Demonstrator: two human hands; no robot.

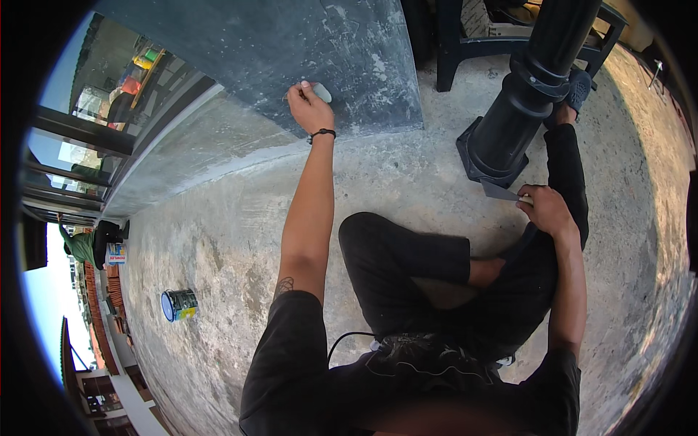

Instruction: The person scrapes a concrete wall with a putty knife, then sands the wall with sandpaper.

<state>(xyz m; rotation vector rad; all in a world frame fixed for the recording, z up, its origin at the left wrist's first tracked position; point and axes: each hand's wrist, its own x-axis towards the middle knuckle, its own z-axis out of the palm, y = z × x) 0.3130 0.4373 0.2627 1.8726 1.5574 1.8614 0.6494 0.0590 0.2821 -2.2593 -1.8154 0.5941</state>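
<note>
My left hand (311, 107) holds a small pale, rounded piece (322, 92), of a kind I cannot tell, against the dark grey wall (360, 54). Light scuffs and flaking patches mark that wall. A black cord bracelet is on my left wrist. In my right hand (547, 209) is a putty knife (499, 192) with a pale handle, its metal blade pointing left beside the foot of a black column (504, 136). My crossed legs in dark trousers rest on the concrete floor (245, 218).
A paint can (179, 305) stands on the floor at left. A black stool (450, 60) is behind the column. Windows (82, 133) line the wall. Far left, a person in a green top (82, 246) is near a white bucket (116, 254) and stacked bricks (114, 289).
</note>
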